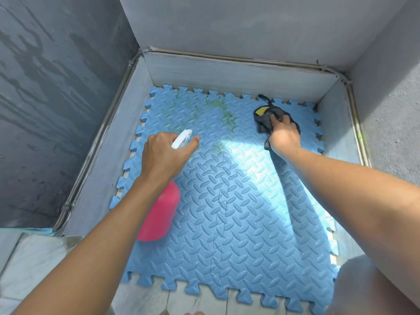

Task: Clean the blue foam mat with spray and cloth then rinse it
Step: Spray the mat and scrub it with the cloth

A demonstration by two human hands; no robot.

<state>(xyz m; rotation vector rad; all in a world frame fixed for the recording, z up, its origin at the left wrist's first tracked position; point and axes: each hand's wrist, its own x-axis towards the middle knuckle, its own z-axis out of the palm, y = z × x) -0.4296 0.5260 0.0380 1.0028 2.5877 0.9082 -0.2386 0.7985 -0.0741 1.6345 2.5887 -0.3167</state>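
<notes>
A blue foam mat with a raised tread pattern and puzzle edges lies flat in a low walled basin. Green smears mark its far middle part. My left hand grips the white trigger head of a pink spray bottle, its nozzle aimed toward the smears. My right hand holds a dark grey cloth with a yellow patch, down on the mat near the far right corner.
Grey basin walls enclose the mat on the left, far and right sides. Taller grey walls rise behind; the left one shows wet streaks. Pale floor tiles lie at the near left. A knee shows at the lower right.
</notes>
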